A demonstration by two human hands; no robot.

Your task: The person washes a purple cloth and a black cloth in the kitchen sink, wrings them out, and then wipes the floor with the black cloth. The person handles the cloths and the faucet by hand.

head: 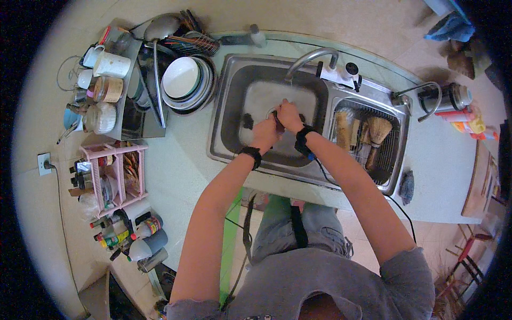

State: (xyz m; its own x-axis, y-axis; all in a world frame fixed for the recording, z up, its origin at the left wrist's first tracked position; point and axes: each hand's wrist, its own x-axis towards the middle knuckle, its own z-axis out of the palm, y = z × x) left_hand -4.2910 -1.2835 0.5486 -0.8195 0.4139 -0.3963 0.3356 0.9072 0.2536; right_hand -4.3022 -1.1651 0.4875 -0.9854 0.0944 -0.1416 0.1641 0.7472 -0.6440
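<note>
Both hands are over the left basin of a stainless steel sink (pixel 232 60). My left hand (pixel 265 135) closes around a small dark object (pixel 279 122), too hidden by the fingers to name. Against its upper side lies my right hand (pixel 289 115), fingers bent; whether it grips the object too cannot be told. The curved metal faucet (pixel 310 58) hangs just above the hands, and a thin stream seems to leave its spout. A dark lump (pixel 248 121) rests in the basin left of my left hand.
In the right basin, a wire rack (pixel 390 150) holds a bundled-fibre brush (pixel 378 130) and other items. Stacked bowls (pixel 181 77) stand left of the sink, near a metal shelf (pixel 132 80) with mugs and jars. Below are a pink plastic rack (pixel 120 176) and several bottles. A dark cloth (pixel 407 187) lies right.
</note>
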